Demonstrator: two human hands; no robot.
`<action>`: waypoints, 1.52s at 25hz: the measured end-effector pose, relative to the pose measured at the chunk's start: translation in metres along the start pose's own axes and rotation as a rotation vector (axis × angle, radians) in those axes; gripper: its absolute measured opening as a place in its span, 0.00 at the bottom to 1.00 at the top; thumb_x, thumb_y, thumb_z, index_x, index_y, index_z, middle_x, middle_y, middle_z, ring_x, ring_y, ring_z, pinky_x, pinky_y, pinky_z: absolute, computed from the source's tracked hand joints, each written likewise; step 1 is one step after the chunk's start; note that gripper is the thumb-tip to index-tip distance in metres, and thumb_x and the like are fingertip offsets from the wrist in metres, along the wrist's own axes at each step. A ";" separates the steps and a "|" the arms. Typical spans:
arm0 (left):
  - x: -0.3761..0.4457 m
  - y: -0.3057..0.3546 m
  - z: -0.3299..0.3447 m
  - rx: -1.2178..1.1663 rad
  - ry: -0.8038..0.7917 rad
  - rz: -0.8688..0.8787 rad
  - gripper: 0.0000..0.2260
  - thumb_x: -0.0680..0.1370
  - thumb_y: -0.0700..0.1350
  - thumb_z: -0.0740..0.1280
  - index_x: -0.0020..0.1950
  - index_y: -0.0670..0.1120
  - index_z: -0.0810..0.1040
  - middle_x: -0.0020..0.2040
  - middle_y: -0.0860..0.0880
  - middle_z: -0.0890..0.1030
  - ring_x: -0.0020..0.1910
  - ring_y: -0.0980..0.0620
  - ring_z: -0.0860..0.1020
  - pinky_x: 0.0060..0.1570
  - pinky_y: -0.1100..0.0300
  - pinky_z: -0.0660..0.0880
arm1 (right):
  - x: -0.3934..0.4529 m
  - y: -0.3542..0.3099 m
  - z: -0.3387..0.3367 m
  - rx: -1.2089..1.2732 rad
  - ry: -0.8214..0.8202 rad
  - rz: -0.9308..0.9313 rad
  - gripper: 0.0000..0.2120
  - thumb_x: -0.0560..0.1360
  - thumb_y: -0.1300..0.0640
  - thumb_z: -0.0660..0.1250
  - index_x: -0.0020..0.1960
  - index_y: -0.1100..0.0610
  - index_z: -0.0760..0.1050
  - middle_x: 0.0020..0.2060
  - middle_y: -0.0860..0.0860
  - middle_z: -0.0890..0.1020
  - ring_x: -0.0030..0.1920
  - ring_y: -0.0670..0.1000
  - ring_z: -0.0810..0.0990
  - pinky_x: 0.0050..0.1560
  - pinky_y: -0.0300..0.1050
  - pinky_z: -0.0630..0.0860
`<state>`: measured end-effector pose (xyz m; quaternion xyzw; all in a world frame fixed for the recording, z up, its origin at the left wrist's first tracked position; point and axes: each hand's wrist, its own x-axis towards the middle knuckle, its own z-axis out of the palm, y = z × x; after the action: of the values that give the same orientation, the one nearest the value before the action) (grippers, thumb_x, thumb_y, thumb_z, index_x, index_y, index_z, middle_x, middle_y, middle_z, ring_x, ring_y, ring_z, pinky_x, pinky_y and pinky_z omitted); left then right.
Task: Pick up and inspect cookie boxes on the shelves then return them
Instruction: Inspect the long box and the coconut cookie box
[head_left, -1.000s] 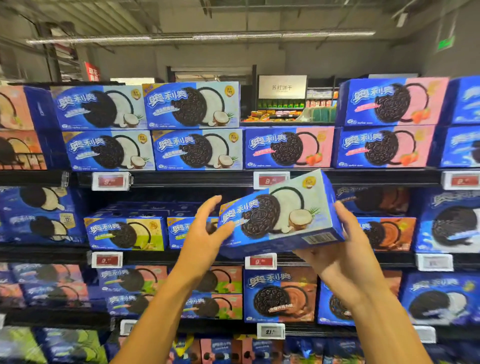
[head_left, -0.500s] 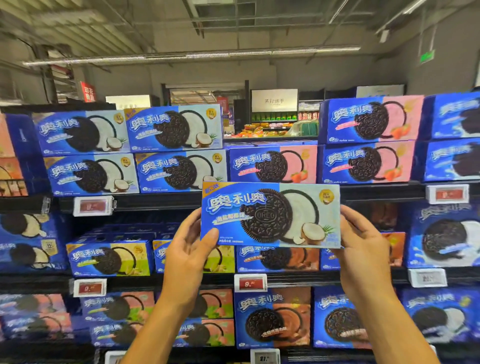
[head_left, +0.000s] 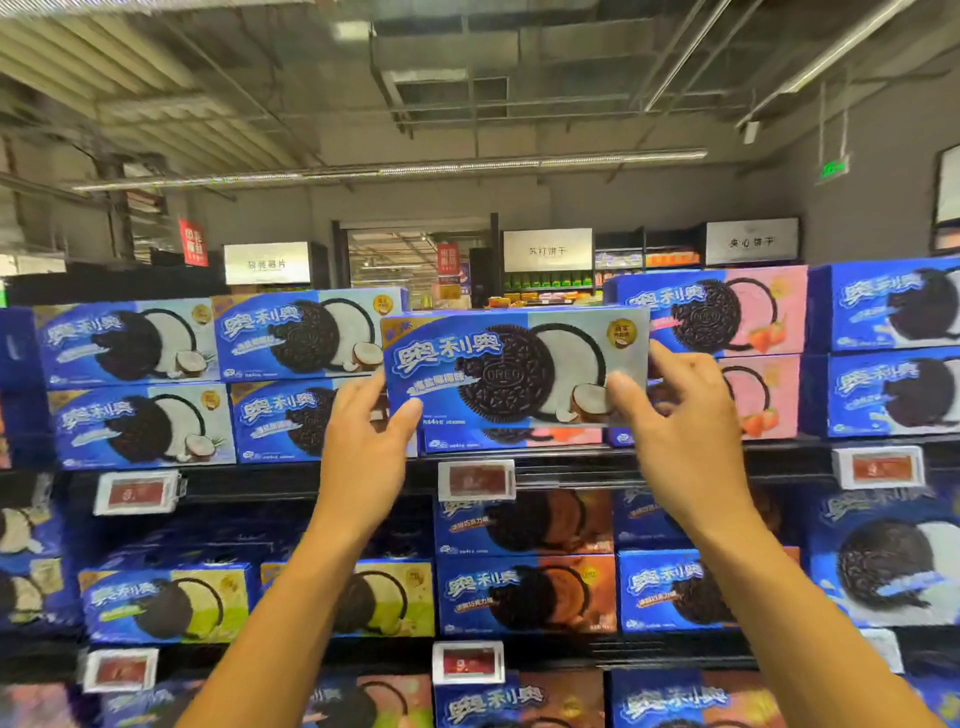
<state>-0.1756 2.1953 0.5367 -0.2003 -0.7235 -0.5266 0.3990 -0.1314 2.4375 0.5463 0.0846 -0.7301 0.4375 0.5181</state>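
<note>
Gripping opposite ends, left hand (head_left: 363, 457) and right hand (head_left: 685, 441) pinch the blue rectangular cardboard coconut cookie box (head_left: 514, 366), thumbs on its front. Long axis horizontal, printed face toward the camera, raised before the top shelf (head_left: 571, 462), above a pink-panelled box (head_left: 511, 436).

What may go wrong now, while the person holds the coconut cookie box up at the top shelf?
1. The left hand and right hand hold the coconut box only at its lower corners, so it may tip or slip.
2. The spot under it holds a pink box; pushing in carelessly may shift that box.
3. It may end up on the pink stack, not beside the other coconut boxes.
</note>
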 end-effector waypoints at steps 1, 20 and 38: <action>0.013 0.005 0.006 0.049 0.039 0.021 0.15 0.79 0.38 0.67 0.64 0.49 0.78 0.54 0.50 0.75 0.58 0.50 0.76 0.58 0.58 0.71 | 0.014 0.000 0.004 -0.047 0.000 -0.023 0.13 0.77 0.57 0.69 0.62 0.52 0.80 0.48 0.51 0.73 0.45 0.46 0.76 0.50 0.40 0.74; 0.085 -0.006 0.041 0.664 0.098 0.066 0.14 0.77 0.48 0.70 0.59 0.44 0.73 0.53 0.44 0.74 0.56 0.42 0.72 0.48 0.55 0.65 | 0.106 0.042 0.035 -0.504 -0.170 -0.214 0.17 0.77 0.43 0.69 0.55 0.57 0.75 0.45 0.56 0.84 0.48 0.63 0.80 0.41 0.51 0.69; 0.087 -0.008 0.054 0.656 0.046 0.100 0.33 0.76 0.51 0.71 0.78 0.47 0.61 0.66 0.45 0.71 0.66 0.44 0.68 0.64 0.45 0.70 | 0.118 0.050 0.054 -0.421 -0.229 -0.133 0.20 0.78 0.47 0.67 0.63 0.59 0.70 0.50 0.63 0.83 0.51 0.67 0.79 0.43 0.55 0.72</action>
<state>-0.2533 2.2312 0.5939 -0.0844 -0.8346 -0.2499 0.4836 -0.2500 2.4679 0.6121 0.0715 -0.8520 0.2281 0.4658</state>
